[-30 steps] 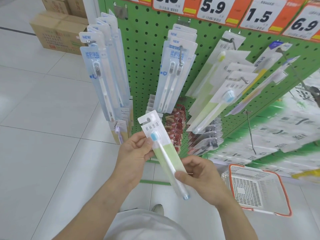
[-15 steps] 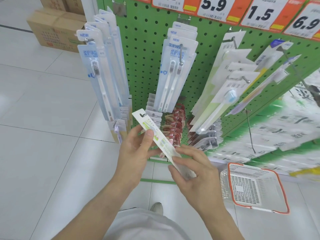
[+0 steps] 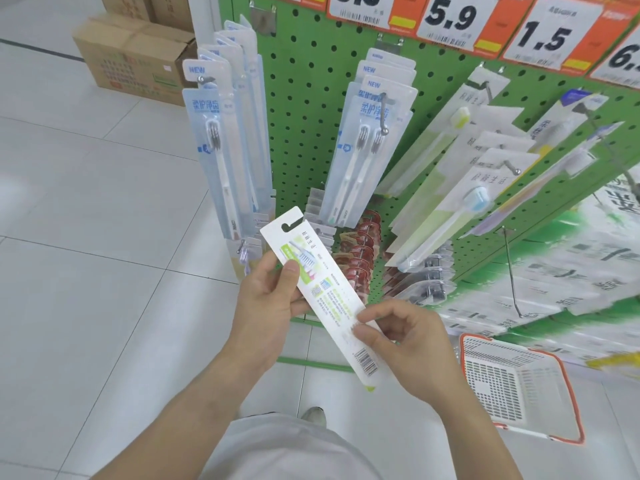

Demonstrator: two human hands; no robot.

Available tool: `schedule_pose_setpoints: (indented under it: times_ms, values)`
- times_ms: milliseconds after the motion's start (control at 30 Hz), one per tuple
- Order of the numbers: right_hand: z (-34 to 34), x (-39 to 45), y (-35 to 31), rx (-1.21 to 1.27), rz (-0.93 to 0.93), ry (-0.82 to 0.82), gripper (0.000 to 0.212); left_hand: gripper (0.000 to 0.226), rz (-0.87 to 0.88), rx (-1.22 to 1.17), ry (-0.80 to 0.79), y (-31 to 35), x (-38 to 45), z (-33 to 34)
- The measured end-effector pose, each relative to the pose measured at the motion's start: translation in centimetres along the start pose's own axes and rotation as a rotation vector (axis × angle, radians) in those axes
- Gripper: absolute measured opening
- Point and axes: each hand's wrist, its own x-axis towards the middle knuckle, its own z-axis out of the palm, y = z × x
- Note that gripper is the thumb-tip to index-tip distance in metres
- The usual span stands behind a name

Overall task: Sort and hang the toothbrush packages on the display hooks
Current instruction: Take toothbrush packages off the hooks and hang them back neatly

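You had just one toothbrush pack (image 3: 325, 299) in play, printed back up in front of the green pegboard (image 3: 304, 109), your left hand (image 3: 266, 303) pinching its top and your right hand (image 3: 405, 341) pinching lower down, while the one basket (image 3: 516, 386) on the floor looked bare inside.

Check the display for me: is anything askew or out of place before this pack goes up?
Nothing looks damaged or spilled. The pack in the left hand and right hand shows its printed back, barcode toward the camera. The packs on the right hook fan out at a slant, but that may be lens distortion.
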Motion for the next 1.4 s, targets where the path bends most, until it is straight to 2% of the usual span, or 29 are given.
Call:
schedule_pose_setpoints:
  times_ms: [167,300,367,533,633,733,800,1000,1167,1400]
  values:
    - [-0.4,0.7,0.2,0.125,0.055,-0.111,0.021,0.02,-0.006,0.024,-0.006,0.4,0.0,0.0]
    - [-1.6,1.1,0.7,-0.082,0.047,-0.204,0.018,0.012,-0.086,0.049,0.003,0.5,0.0,-0.4]
    - [-2.2,1.4,0.7,-0.111,0.059,-0.162,0.018,0.011,-0.1,0.062,0.033,0.4,0.1,-0.8]
    - [-4.0,1.5,0.4,-0.029,0.043,-0.022,0.016,0.033,-0.194,-0.054,0.097,-0.4,-0.5,-1.0]
    - [-4.7,1.6,0.9,-0.034,0.052,0.021,0.005,0.034,-0.219,-0.128,0.142,-0.6,-0.8,-1.3]
    - [-4.7,1.4,1.3,0.033,0.131,0.03,0.025,0.035,-0.231,-0.192,0.179,-0.4,-0.6,-2.1]
    - [-4.5,1.1,1.1,0.109,0.171,0.033,0.029,0.034,-0.225,-0.195,0.189,-0.4,-0.4,-2.8]
    - [-3.2,0.6,1.8,0.134,0.199,0.09,0.021,0.015,-0.231,-0.1,0.132,-0.9,-0.6,-3.6]
    - [-1.5,-0.2,1.1,0.159,0.231,0.188,0.016,0.04,-0.154,-0.021,0.033,-0.4,-0.7,-4.7]
    - [1.6,-1.6,-0.9,0.158,0.199,0.189,0.022,0.025,-0.214,-0.089,0.034,1.4,-0.5,-7.1]
